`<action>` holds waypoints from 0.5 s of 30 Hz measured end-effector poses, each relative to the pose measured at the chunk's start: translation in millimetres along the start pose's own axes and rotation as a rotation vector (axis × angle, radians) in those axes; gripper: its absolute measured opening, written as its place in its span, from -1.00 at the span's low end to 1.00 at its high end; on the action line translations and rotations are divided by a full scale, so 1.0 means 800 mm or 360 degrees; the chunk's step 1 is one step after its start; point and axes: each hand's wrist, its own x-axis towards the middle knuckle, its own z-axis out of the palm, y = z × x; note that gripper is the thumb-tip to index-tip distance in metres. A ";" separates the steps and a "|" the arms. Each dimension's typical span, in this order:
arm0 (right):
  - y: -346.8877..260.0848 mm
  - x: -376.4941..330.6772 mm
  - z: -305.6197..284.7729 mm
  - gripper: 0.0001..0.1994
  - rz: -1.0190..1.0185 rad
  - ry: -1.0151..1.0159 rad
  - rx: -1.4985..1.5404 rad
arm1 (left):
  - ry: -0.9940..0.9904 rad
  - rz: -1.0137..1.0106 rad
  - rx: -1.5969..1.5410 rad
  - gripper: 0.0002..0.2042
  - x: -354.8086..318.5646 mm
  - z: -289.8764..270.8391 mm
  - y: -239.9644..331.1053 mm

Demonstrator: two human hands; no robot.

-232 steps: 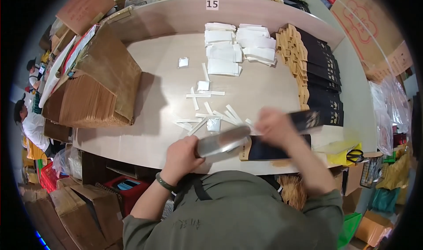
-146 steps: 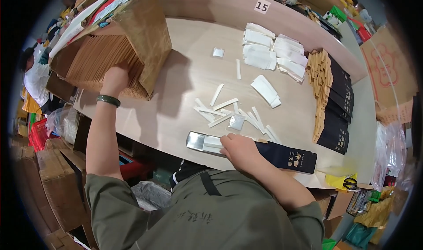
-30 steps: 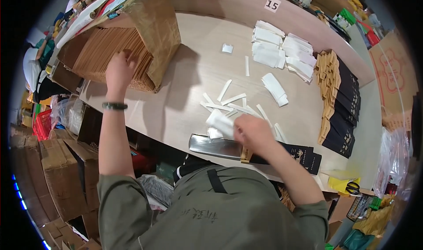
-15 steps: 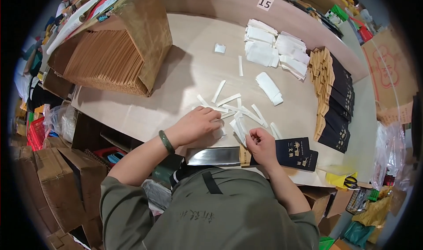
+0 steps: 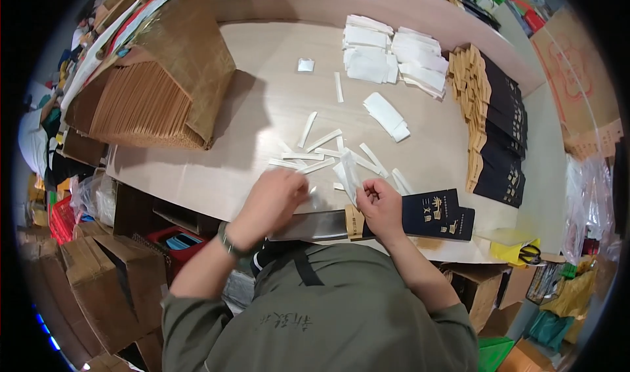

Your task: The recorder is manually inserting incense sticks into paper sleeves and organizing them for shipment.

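My right hand (image 5: 379, 205) pinches a small white sachet (image 5: 348, 172) and holds it upright just above the table's near edge. My left hand (image 5: 270, 201) sits close beside it, fingers curled over a shiny silver pouch (image 5: 315, 224) that lies along the edge. A dark blue printed bag (image 5: 438, 214) with a tan end lies flat right of my right hand. Several white paper strips (image 5: 321, 152) are scattered just beyond both hands.
A brown carton full of tan sleeves (image 5: 141, 106) stands at the far left. Stacks of white packets (image 5: 394, 57) sit at the back. A row of tan and black bags (image 5: 492, 123) runs along the right side. Yellow-handled scissors (image 5: 525, 254) lie at the near right corner.
My left hand came back from the carton at the far left to the near edge beside my right hand. My right hand has lifted a white sachet.
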 end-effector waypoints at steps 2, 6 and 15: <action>0.004 0.001 0.006 -0.92 -0.0111 0.0042 -0.0058 | 0.0059 -0.0197 -0.0181 -0.88 -0.052 0.028 0.019; -0.005 0.003 0.007 -0.91 -0.0116 0.0062 -0.0077 | 0.0502 -0.0191 -0.0227 -0.83 -0.062 0.084 0.021; -0.050 0.007 0.024 -0.92 -0.1247 -0.0526 -0.1013 | 0.1140 -0.0134 0.0355 -0.67 -0.042 -0.016 -0.083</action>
